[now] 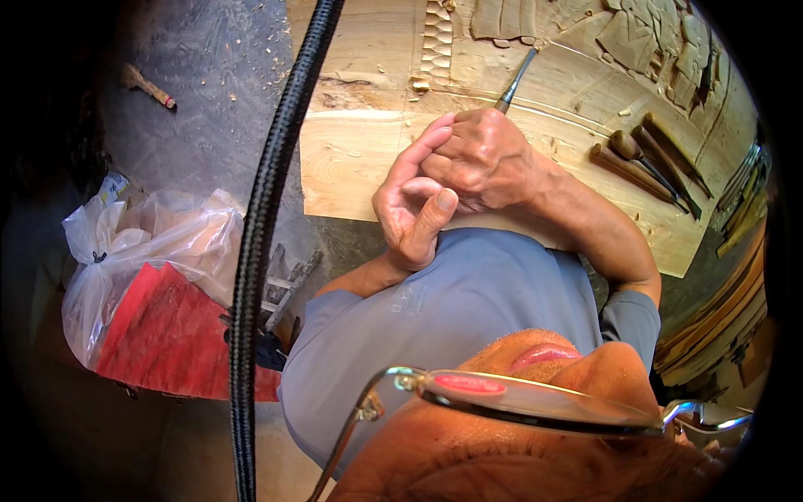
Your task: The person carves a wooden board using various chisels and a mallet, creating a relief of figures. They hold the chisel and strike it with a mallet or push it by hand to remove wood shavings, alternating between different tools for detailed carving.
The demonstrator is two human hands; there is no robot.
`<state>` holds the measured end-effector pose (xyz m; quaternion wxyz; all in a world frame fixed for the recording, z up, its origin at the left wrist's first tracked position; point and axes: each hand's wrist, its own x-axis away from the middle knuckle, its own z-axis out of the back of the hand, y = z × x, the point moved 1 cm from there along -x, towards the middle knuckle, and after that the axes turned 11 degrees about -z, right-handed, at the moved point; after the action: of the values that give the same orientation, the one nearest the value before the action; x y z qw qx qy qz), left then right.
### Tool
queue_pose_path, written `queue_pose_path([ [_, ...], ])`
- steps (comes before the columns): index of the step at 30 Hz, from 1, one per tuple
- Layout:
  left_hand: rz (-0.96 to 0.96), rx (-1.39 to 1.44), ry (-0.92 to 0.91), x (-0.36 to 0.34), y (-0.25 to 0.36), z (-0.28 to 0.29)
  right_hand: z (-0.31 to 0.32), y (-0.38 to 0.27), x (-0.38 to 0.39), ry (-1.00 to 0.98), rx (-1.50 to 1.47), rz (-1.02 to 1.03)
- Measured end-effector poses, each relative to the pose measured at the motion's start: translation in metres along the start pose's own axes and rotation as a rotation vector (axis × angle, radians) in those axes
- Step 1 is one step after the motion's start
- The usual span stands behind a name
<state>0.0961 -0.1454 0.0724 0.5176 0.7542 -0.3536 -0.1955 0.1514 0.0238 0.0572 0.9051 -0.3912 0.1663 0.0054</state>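
My right hand (483,159) is closed in a fist around a carving gouge (516,81). Its metal shank points up and to the right, and its tip meets the carved part of a pale wooden panel (355,134); the handle is hidden in the fist. Cupped against the left side of that fist is my left hand (408,205), palm showing, thumb apart and fingers reaching over toward the right knuckles. Nothing shows in the left palm. To the right of my right forearm, several carving tools (636,171) with wooden handles lie on the panel.
A black braided cable (272,159) crosses the view at left. Carved relief (636,38) covers the panel's far right, with wood chips about. A clear plastic bag (92,243) and a red cloth-like thing (167,343) sit at left. A wooden stick (149,87) lies on the grey floor.
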Motion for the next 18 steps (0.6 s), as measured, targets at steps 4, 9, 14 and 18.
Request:
queue_pose_path([
  [4, -0.015, 0.01, -0.008, -0.004, 0.001, -0.002, 0.001, 0.0, -0.002, 0.028, -0.025, -0.006],
  [9, -0.008, 0.073, 0.01, -0.005, 0.0, -0.004, 0.003, -0.001, -0.002, 0.015, -0.017, -0.019],
  [14, 0.023, 0.091, 0.027, -0.007, 0.005, -0.009, 0.005, 0.001, -0.003, 0.029, -0.015, -0.013],
  [18, 0.067, 0.089, 0.033, -0.009, 0.012, -0.013, 0.008, 0.001, -0.004, 0.016, -0.007, -0.01],
])
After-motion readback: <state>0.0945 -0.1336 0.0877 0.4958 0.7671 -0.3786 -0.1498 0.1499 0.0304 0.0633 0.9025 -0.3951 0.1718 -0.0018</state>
